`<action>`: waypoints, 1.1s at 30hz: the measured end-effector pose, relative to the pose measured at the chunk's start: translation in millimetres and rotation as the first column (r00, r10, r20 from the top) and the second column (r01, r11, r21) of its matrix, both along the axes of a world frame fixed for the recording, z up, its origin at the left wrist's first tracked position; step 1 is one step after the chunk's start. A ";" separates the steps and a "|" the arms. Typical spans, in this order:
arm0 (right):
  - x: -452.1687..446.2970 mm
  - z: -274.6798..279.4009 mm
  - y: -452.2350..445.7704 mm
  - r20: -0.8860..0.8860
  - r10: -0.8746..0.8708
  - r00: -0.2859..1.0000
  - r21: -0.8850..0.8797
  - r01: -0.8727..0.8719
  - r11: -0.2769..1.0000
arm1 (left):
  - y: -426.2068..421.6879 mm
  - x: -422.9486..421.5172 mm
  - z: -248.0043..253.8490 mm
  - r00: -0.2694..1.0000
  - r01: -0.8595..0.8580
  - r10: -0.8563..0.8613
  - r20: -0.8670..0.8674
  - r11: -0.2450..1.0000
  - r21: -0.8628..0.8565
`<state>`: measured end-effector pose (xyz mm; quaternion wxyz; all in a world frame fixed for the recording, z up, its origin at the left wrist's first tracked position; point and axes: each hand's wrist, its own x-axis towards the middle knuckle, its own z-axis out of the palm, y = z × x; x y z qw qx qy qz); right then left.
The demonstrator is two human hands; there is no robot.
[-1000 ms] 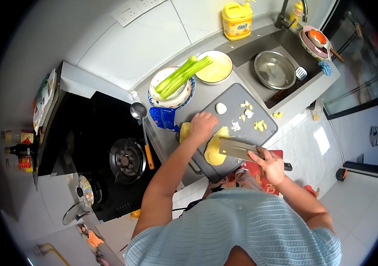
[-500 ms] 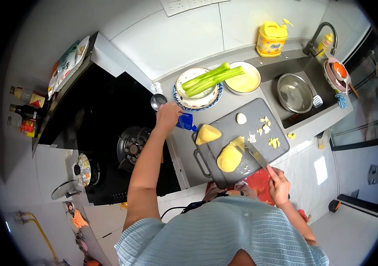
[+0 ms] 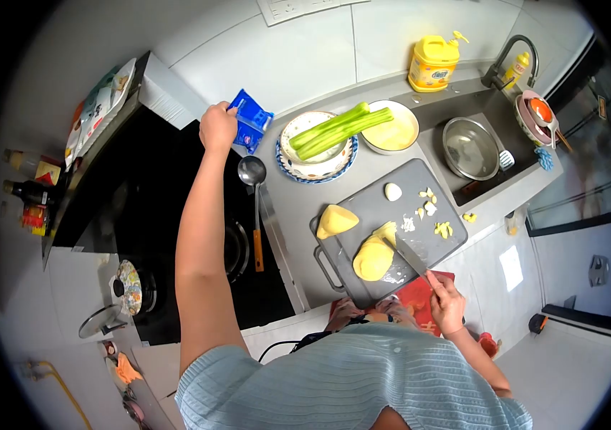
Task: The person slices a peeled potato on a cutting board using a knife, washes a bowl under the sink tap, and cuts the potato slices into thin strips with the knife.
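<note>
Upper left: my left hand (image 3: 217, 129) pinches a packet (image 3: 251, 120), ladle (image 3: 252, 170) nearby. Lower right: my right hand (image 3: 446, 304) grips a knife (image 3: 411, 257) crossing the board (image 3: 370, 203) edge.

Bright light glares on the floor (image 3: 512, 269), and edges curve strongly.

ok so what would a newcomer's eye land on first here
Probably the bright blue packet, held by the left hand left of the dishes. Next come the long green stalks lying across those dishes, and the yellow jug standing behind the sink. The knife in the right hand, over the board, also stands out.
</note>
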<state>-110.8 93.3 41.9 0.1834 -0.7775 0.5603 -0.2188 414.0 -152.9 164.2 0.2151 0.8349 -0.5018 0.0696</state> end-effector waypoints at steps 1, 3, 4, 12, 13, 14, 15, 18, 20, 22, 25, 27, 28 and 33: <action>2.1 0.5 1.6 -0.013 -0.007 1.000 -0.005 0.007 1.000 | -9.5 2.2 -6.1 0.998 -0.040 0.041 -0.040 0.999 0.014; 6.1 4.0 6.3 -0.023 -0.031 0.999 -0.009 0.031 0.999 | -26.7 7.7 -24.1 0.997 -0.057 0.059 -0.049 0.998 0.042; 7.7 6.1 8.7 -0.029 -0.042 0.999 -0.011 0.042 0.999 | -36.1 12.7 -37.6 0.995 -0.086 0.090 -0.052 0.994 0.073; 21.2 19.0 31.4 0.007 -0.153 0.988 0.041 0.152 0.987 | -43.4 22.4 -128.7 0.995 -0.097 0.097 0.019 0.995 -0.013; 22.2 19.5 33.6 0.012 -0.153 0.988 0.047 0.152 0.987 | -37.1 10.9 -130.4 0.978 -0.033 0.081 0.192 0.969 -0.245; 23.9 19.2 35.2 0.019 -0.154 0.988 0.052 0.153 0.987 | -36.8 3.1 -130.6 0.979 -0.014 0.065 0.194 0.968 -0.249; 25.4 17.8 37.0 0.021 -0.172 0.985 0.050 0.171 0.984 | -36.8 -3.1 -133.0 0.977 0.170 -0.138 0.164 0.965 -0.200; 27.6 16.1 38.1 0.020 -0.184 0.983 0.030 0.183 0.983 | -20.2 -45.9 -122.8 0.834 0.550 -0.550 -0.035 0.835 -0.021; 30.1 18.1 37.4 0.031 -0.181 0.983 0.053 0.180 0.982 | -17.2 -67.9 -130.3 0.801 0.598 -0.596 -0.050 0.801 0.039; 33.2 21.7 36.2 0.037 -0.195 0.980 0.052 0.193 0.980 | -23.9 -79.7 -139.0 0.757 0.653 -0.649 -0.073 0.751 0.094; 35.5 23.6 37.6 0.048 -0.215 0.975 0.059 0.212 0.975 | -37.3 -96.4 -141.6 0.777 0.628 -0.619 -0.112 0.754 0.190; 36.1 24.6 39.2 0.054 -0.230 0.972 0.065 0.227 0.972 | -46.9 -105.7 -139.0 0.829 0.559 -0.513 -0.224 0.757 0.338; 36.0 25.3 40.7 0.042 -0.236 0.971 0.075 0.233 0.970 | -52.7 -106.2 -145.6 0.833 0.554 -0.511 -0.212 0.764 0.332; 32.5 23.4 55.3 0.023 -0.304 0.952 0.060 0.303 0.951 | -70.2 -113.4 -146.7 0.850 0.523 -0.491 -0.189 0.746 0.412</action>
